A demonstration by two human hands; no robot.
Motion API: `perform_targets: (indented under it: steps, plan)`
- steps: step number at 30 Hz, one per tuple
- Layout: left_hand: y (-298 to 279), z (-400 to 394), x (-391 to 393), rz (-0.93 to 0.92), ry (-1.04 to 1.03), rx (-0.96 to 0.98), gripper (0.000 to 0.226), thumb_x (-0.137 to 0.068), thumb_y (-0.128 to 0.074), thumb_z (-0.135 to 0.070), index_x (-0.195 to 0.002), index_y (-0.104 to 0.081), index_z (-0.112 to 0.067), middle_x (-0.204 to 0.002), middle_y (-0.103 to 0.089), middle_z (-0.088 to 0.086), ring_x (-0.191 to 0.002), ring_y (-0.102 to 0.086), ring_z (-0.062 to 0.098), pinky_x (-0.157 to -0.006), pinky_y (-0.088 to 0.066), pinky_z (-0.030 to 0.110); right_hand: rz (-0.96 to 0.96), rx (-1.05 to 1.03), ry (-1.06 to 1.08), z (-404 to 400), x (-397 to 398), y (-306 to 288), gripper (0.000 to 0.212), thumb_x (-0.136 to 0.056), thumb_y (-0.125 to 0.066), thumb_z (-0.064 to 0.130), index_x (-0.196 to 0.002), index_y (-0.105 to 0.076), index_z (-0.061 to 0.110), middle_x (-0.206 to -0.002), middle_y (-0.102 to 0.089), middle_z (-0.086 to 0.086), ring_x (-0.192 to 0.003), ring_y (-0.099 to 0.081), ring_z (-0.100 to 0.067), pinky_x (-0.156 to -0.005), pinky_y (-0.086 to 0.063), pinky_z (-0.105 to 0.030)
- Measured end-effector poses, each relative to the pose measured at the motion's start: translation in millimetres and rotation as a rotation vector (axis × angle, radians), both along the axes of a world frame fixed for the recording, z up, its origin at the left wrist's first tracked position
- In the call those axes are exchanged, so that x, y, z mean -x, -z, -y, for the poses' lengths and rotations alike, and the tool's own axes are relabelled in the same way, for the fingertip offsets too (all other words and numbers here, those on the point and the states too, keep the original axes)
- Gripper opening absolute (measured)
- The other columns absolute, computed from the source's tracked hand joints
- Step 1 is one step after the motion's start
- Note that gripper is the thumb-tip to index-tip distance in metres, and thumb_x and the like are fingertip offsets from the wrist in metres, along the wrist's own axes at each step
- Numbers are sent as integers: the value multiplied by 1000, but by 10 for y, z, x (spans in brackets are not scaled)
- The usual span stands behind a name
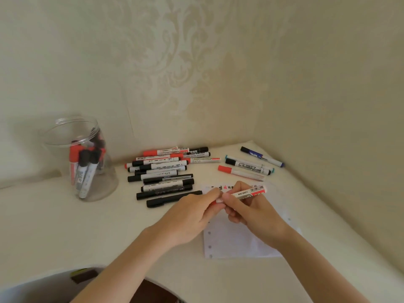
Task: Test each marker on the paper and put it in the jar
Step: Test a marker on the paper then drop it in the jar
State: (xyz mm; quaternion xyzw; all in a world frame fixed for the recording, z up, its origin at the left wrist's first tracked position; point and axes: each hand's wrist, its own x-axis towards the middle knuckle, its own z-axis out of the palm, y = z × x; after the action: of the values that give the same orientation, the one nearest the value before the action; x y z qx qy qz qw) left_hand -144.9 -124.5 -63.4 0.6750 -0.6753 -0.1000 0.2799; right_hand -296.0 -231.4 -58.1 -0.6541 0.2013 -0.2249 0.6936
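Both hands meet over the white punched paper (238, 241) near the table's right side. My right hand (247, 209) grips the white barrel of a red marker (249, 192), its labelled end pointing right. My left hand (196, 212) pinches the marker's red cap end (215, 201); the cap itself is mostly hidden by fingers. Red and black scribbles (223, 187) mark the paper's far edge. A clear jar (87, 162) stands at the left, holding several red and black markers upright.
A pile of several black and red markers (164, 171) lies between the jar and the paper. Three more markers (251, 165) lie at the back right near the wall corner. The table's curved front edge (87, 270) is below my arms.
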Motion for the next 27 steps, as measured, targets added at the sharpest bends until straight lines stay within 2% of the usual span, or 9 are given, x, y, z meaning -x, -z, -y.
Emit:
perform_targets:
  steps: [3,6,11,13,15,17,19,24,27]
  plan:
    - [-10,54,13,-10,-1,-6,16,-99,-39,-50,-105,-45,-37,-70,-53,-13,-65,-52,6,-53,-38,23,-5,-34,12,57,41,13,17,-92,-65,17,-86,-56,4,-67,-52,-10,-59,-45,-15,-54,-38,-26]
    - [51,120,16,-9,-106,-5,35,-94,-41,-58,-122,-40,-38,-71,-42,-18,-63,-45,-2,-55,-31,16,-1,-137,181,227,111,-24,22,-95,-62,15,-74,-57,13,-61,-50,-10,-56,-43,-18,-49,-35,-26]
    - [172,218,76,19,-160,61,28,-96,-49,-48,-119,-50,-33,-67,-40,-19,-62,-46,-6,-54,-31,11,-88,16,420,668,424,-56,22,-99,-58,26,-100,-71,8,-82,-74,-10,-66,-62,-16,-49,-44,-25]
    - [171,341,197,24,-122,69,22,-97,-48,-46,-114,-54,-33,-66,-42,-18,-62,-46,-6,-54,-30,12,-138,72,466,820,490,-27,20,-98,-61,27,-101,-73,10,-87,-76,-9,-68,-64,-14,-50,-46,-24]
    - [172,508,320,35,-81,77,18,-99,-46,-42,-109,-57,-32,-75,-54,-15,-70,-52,0,-61,-37,16,-171,111,495,938,500,4,13,-94,-67,24,-97,-74,12,-82,-74,-6,-67,-62,-13,-50,-46,-24]
    - [214,702,437,69,-35,90,19,-101,-43,-33,-106,-60,-28,-92,-65,-11,-84,-59,9,-73,-47,29,-193,161,526,1031,469,41,11,-88,-75,20,-93,-72,11,-71,-69,-3,-60,-59,-12,-48,-45,-23]
    - [269,878,526,89,3,83,21,-99,-42,-24,-109,-61,-23,-103,-67,-7,-93,-60,17,-77,-49,36,-203,201,551,1096,413,77,14,-87,-76,20,-87,-68,8,-62,-64,-2,-53,-54,-12,-46,-43,-21]
    - [342,1119,518,240,23,13,39,-97,-39,-20,-133,-52,-25,-112,-64,2,-103,-59,26,-76,-45,35,-193,218,567,1116,298,134,26,-94,-67,21,-70,-63,13,-56,-62,-5,-46,-51,-14,-44,-43,-24]
    - [384,1101,472,306,33,-27,43,-97,-37,-21,-138,-49,-28,-110,-68,5,-100,-61,28,-77,-45,35,-276,265,563,1083,277,246,34,-95,-65,29,-72,-66,5,-52,-62,-2,-44,-52,-16,-45,-45,-27]
